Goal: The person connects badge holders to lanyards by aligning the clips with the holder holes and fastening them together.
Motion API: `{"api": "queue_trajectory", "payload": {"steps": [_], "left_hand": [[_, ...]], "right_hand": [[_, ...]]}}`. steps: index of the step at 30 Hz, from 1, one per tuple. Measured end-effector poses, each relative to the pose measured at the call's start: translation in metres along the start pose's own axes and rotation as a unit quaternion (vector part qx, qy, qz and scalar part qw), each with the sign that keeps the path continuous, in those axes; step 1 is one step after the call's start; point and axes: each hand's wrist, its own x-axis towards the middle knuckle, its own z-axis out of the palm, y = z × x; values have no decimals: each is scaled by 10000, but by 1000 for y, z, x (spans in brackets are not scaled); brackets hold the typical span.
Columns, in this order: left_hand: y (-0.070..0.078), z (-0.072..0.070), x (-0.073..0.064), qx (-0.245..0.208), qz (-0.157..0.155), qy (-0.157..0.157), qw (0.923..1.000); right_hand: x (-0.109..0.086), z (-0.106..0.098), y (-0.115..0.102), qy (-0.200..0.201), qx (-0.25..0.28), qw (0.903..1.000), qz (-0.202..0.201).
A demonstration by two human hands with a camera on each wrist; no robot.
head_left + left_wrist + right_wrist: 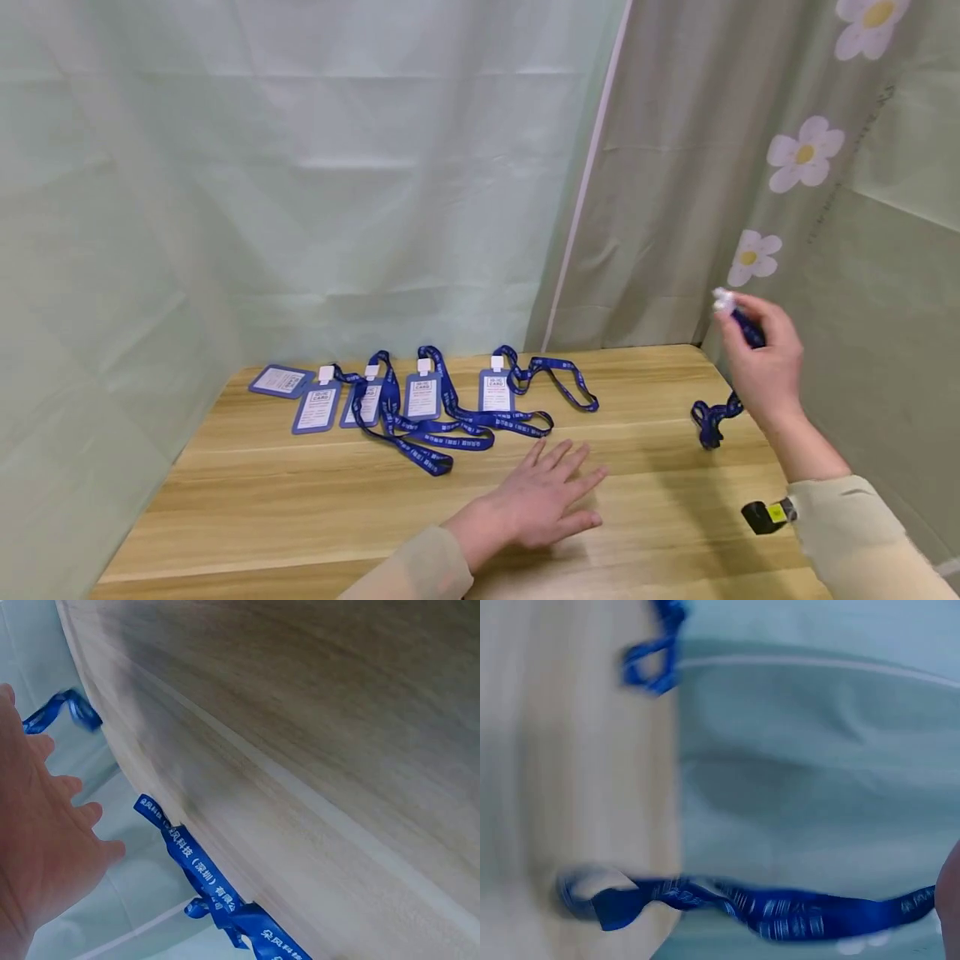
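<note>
My right hand [765, 358] is raised over the right side of the table, gripping a blue lanyard [748, 327] near its white clip [723, 300]. From that hand the strap hangs down, and in the right wrist view the printed lanyard [787, 911] runs from the hand to a loop low on the left. My left hand [545, 500] is spread palm down, close over the table, holding nothing. Ahead of it lie several ID card holders, among them one card holder [497, 395] with a white clip and a blue lanyard [562, 367].
At the far left lies an ID card holder [281, 381] without a strap. Blue lanyards [450, 433] overlap in loops before the cards. Curtains [420, 208] stand behind the wooden table [247, 508]. A small black device [765, 517] sits at my right wrist.
</note>
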Motion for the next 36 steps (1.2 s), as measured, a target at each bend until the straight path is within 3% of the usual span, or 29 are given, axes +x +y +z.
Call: {"api": "queue_trajectory", "payload": {"steps": [1, 2, 4, 5, 6, 8, 10, 12, 16, 24, 27, 30, 36], "left_hand": [[-1, 0, -1, -30, 3, 4, 10000], [-2, 0, -2, -51, 10, 12, 10000], [-3, 1, -5, -51, 36, 31, 10000], [-3, 2, -7, -31, 57, 45, 10000], [-4, 2, -9, -24, 72, 45, 10000], [-5, 4, -12, -3, 100, 26, 9999], [-6, 6, -15, -30, 126, -13, 9999], [-7, 8, -19, -84, 125, -76, 9999], [-12, 11, -26, -169, 67, -180, 9997], [-22, 14, -39, -240, -7, -201, 9995], [-23, 13, -41, -280, -70, -261, 9992], [-25, 12, -43, -286, -133, -310, 9990], [-25, 13, -45, -221, -59, -300, 9993]], "right_hand": [[-6, 2, 5, -569, -599, 9958, -402], [-15, 6, 11, -1145, -1123, 9833, -862], [-36, 15, 24, -2173, -1836, 9439, -1676], [-49, 20, 30, -2641, -2029, 9236, -1897], [-62, 25, 36, -3039, -2117, 9069, -2011], [-88, 35, 45, -3694, -2158, 8824, -1958], [-109, 43, 51, -4111, -2100, 8698, -1742], [-124, 49, 53, -4284, -1990, 8674, -1565], [-140, 61, 53, -4319, -1653, 8768, -1318], [-152, 76, 44, -4466, -1356, 8791, -968], [-153, 77, 38, -4442, -1189, 8842, -817], [-154, 78, 35, -4359, -996, 8901, -882], [-160, 80, 35, -4333, -810, 8884, -1281]]}}
